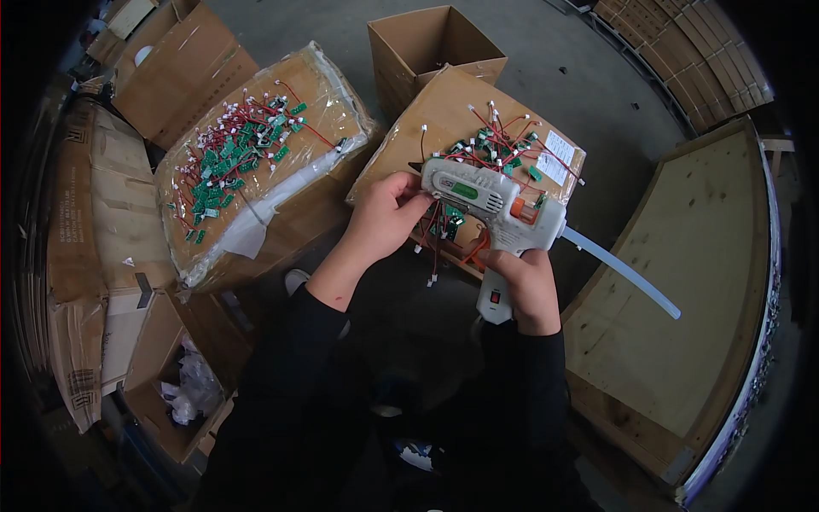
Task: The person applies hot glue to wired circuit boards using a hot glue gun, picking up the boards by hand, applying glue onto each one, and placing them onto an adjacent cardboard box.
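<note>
Glue gun raised over a box of small wired boards

The glue gun [469, 186] sits just right of centre in the frame, its front end pointing left and a pale glue stick [627, 275] poking out of its back towards the right. The right grip [527, 286] is wrapped firmly around its handle; whether a finger presses the trigger is not clear. The left grip [386, 220] is at the centre of the frame, thumb and finger drawn together just beside the gun's front end. I cannot tell whether they pinch a part or rest loosely against the gun

Under and beyond the gun, a pile of green boards with red wires [490, 143] lies on a cardboard box [448, 101], near a white label [556, 157]. A larger heap of similar boards [235, 154] covers the middle of the taped box [331, 102] at upper left. An open box [392, 53] stands at top centre

The step in hand appears to be lining up the gun's front end with something at the left fingertips. The next move seems to call for a steady left grip, bare fingers clear of the hot tip, and a light, measured squeeze of the trigger
</note>
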Action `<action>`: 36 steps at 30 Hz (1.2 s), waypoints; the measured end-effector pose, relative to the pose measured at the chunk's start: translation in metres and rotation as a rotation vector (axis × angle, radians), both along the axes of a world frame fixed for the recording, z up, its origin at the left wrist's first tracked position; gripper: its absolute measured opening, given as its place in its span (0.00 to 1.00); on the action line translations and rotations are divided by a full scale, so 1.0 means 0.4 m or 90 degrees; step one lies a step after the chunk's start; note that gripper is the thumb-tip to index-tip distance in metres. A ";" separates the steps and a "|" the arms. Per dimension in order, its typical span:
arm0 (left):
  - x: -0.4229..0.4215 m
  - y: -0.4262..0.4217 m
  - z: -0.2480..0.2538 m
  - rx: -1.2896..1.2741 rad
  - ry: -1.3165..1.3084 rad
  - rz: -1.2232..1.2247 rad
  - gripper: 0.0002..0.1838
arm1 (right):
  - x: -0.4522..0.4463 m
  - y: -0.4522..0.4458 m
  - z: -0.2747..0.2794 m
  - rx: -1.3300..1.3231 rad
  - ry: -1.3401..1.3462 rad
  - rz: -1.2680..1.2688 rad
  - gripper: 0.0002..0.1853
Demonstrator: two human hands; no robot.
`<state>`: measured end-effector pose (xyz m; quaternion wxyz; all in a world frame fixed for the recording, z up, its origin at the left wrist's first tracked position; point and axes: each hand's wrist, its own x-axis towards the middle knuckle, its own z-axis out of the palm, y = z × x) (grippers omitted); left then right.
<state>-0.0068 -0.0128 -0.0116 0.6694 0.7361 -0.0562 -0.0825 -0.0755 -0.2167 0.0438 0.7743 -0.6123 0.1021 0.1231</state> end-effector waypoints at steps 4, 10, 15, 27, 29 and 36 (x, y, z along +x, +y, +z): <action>0.004 0.003 -0.018 0.036 -0.016 -0.007 0.08 | -0.001 0.004 0.001 0.026 -0.009 0.012 0.20; 0.002 0.005 -0.007 -0.029 -0.019 0.018 0.08 | 0.007 -0.001 -0.012 0.017 0.000 -0.066 0.23; 0.007 0.021 0.010 -0.013 -0.027 0.088 0.08 | 0.018 -0.009 0.005 0.129 -0.069 -0.088 0.29; 0.034 0.063 -0.020 0.031 -0.070 0.144 0.09 | 0.004 -0.026 0.017 0.314 -0.079 -0.075 0.33; 0.033 0.059 -0.019 0.074 -0.082 0.141 0.09 | 0.002 -0.023 0.029 0.381 -0.077 -0.084 0.33; 0.031 0.033 -0.013 0.257 -0.117 0.134 0.11 | 0.017 -0.066 -0.018 0.447 -0.036 -0.107 0.23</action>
